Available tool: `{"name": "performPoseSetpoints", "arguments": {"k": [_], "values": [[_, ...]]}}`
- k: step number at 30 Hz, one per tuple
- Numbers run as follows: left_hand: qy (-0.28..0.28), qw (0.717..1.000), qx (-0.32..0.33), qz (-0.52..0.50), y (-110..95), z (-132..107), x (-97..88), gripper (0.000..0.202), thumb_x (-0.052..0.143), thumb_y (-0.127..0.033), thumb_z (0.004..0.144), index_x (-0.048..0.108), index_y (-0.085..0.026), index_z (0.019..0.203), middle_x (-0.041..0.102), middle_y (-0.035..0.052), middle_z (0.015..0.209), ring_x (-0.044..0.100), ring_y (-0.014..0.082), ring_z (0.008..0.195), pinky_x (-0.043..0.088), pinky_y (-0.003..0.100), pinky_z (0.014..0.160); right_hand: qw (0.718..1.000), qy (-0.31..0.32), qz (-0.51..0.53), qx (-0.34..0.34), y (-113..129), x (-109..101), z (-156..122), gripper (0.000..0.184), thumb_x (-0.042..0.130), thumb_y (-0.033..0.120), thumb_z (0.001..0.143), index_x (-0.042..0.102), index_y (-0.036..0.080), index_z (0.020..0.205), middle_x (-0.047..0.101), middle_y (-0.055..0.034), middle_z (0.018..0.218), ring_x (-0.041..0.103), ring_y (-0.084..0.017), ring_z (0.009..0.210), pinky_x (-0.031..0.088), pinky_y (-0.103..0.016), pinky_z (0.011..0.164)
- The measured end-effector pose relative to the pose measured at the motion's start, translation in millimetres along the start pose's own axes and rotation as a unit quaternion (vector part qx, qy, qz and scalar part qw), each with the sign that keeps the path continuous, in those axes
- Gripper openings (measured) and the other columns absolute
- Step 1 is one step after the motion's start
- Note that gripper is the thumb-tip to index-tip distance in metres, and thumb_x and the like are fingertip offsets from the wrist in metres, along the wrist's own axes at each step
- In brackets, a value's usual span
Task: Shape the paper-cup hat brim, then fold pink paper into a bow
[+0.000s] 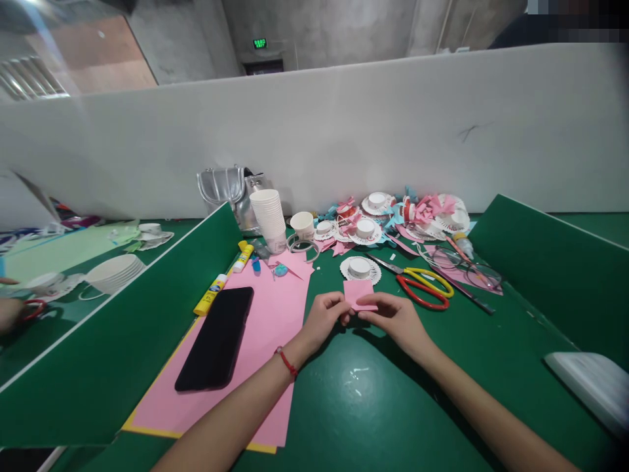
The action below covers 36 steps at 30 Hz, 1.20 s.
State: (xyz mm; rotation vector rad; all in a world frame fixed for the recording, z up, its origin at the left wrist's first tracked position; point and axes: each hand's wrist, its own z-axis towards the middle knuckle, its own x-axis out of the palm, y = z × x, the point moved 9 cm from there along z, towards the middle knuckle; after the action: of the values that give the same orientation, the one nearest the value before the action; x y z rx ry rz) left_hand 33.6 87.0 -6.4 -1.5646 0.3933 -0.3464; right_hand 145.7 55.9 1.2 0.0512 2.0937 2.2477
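Both my hands meet over the green table (373, 393) on a small pink paper square (358, 290). My left hand (323, 319), with a red string on its wrist, pinches the paper's lower left edge. My right hand (393, 314) pinches its lower right edge, thumb on top. Just beyond the paper lies a white cut paper-cup disc (360, 268). To the right of it lie scissors with red and yellow handles (423, 286).
A black phone (216, 337) lies on pink sheets (268, 328) at left, beside glue sticks (210, 294). A stack of white cups (268, 218), a silver bag (228, 188) and a heap of finished paper crafts (398, 219) line the back wall. Green dividers (122, 328) stand on both sides. Another person's hand (10, 311) shows far left.
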Motion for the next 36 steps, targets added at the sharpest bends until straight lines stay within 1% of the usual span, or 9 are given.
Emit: {"name": "performPoseSetpoints", "arguments": {"k": [2, 4, 9, 16, 20, 25, 30, 36], "values": [[0.003, 1.000, -0.001, -0.001, 0.4, 0.1, 0.5, 0.018, 0.048, -0.018, 0.065, 0.047, -0.014, 0.047, 0.046, -0.0034, 0.045, 0.042, 0.0080, 0.045, 0.032, 0.021, 0.048, 1.000, -0.011, -0.002, 0.007, -0.8, -3.5, 0.6, 0.021, 0.072, 0.025, 0.053, 0.067, 0.016, 0.071, 0.066, -0.0031, 0.069, 0.060, -0.017, 0.064, 0.047, -0.028, 0.060], [0.005, 1.000, -0.001, 0.001, -0.3, -0.2, 1.0, 0.018, 0.048, -0.017, 0.064, 0.048, -0.014, 0.047, 0.045, -0.0036, 0.045, 0.042, 0.0078, 0.044, 0.032, 0.020, 0.048, 1.000, -0.007, 0.004, 0.017, -2.8, -4.5, 1.7, 0.021, 0.072, 0.025, 0.053, 0.067, 0.016, 0.071, 0.065, -0.0025, 0.067, 0.059, -0.016, 0.061, 0.047, -0.027, 0.058], [0.017, 1.000, 0.001, 0.013, -6.4, -2.9, 5.1, 0.017, 0.051, -0.017, 0.065, 0.052, -0.013, 0.049, 0.046, -0.0034, 0.044, 0.042, 0.0080, 0.045, 0.032, 0.020, 0.048, 0.999, 0.012, 0.027, 0.036, -5.8, -1.1, 2.0, 0.013, 0.070, 0.026, 0.056, 0.067, 0.015, 0.063, 0.064, -0.0012, 0.058, 0.056, -0.013, 0.056, 0.044, -0.024, 0.055], [0.027, 0.997, 0.036, 0.061, -18.8, -8.7, 9.9, 0.019, 0.055, -0.023, 0.069, 0.054, -0.012, 0.054, 0.049, -0.0027, 0.049, 0.043, 0.0077, 0.048, 0.031, 0.019, 0.047, 0.997, -0.010, 0.066, 0.048, -8.4, -2.6, 0.1, 0.013, 0.071, 0.026, 0.055, 0.067, 0.015, 0.060, 0.064, -0.0007, 0.058, 0.055, -0.012, 0.056, 0.043, -0.023, 0.058], [0.039, 0.997, 0.041, 0.061, -17.8, -8.4, 10.8, 0.021, 0.055, -0.025, 0.071, 0.054, -0.012, 0.055, 0.050, -0.0019, 0.050, 0.044, 0.0077, 0.049, 0.033, 0.019, 0.048, 0.994, -0.007, 0.086, 0.061, -16.3, -2.5, 0.2, 0.014, 0.072, 0.027, 0.055, 0.068, 0.015, 0.060, 0.065, -0.0016, 0.059, 0.056, -0.012, 0.057, 0.042, -0.024, 0.058], [0.053, 0.997, 0.034, 0.039, -13.1, -6.3, 11.2, 0.020, 0.057, -0.026, 0.070, 0.055, -0.012, 0.055, 0.050, -0.0021, 0.050, 0.045, 0.0082, 0.048, 0.035, 0.020, 0.049, 0.987, -0.007, 0.136, 0.081, -24.2, -0.2, -0.8, 0.013, 0.073, 0.027, 0.053, 0.066, 0.016, 0.057, 0.064, -0.0010, 0.057, 0.056, -0.012, 0.055, 0.042, -0.025, 0.057], [0.053, 0.997, 0.034, 0.034, -13.1, -7.1, 11.2, 0.019, 0.057, -0.026, 0.070, 0.057, -0.012, 0.057, 0.050, -0.0025, 0.050, 0.045, 0.0083, 0.049, 0.035, 0.020, 0.050, 0.986, -0.014, 0.140, 0.086, -22.5, -0.2, -1.4, 0.016, 0.075, 0.028, 0.050, 0.065, 0.015, 0.055, 0.063, -0.0016, 0.055, 0.056, -0.013, 0.055, 0.043, -0.027, 0.059], [0.045, 0.996, 0.041, 0.058, -16.5, -8.5, 11.4, 0.020, 0.056, -0.026, 0.071, 0.056, -0.012, 0.056, 0.048, -0.0027, 0.050, 0.043, 0.0080, 0.049, 0.032, 0.019, 0.048, 0.986, -0.003, 0.140, 0.093, -24.0, 0.3, -0.2, 0.017, 0.075, 0.027, 0.049, 0.064, 0.015, 0.054, 0.062, -0.0005, 0.054, 0.056, -0.012, 0.054, 0.043, -0.025, 0.058]]}}
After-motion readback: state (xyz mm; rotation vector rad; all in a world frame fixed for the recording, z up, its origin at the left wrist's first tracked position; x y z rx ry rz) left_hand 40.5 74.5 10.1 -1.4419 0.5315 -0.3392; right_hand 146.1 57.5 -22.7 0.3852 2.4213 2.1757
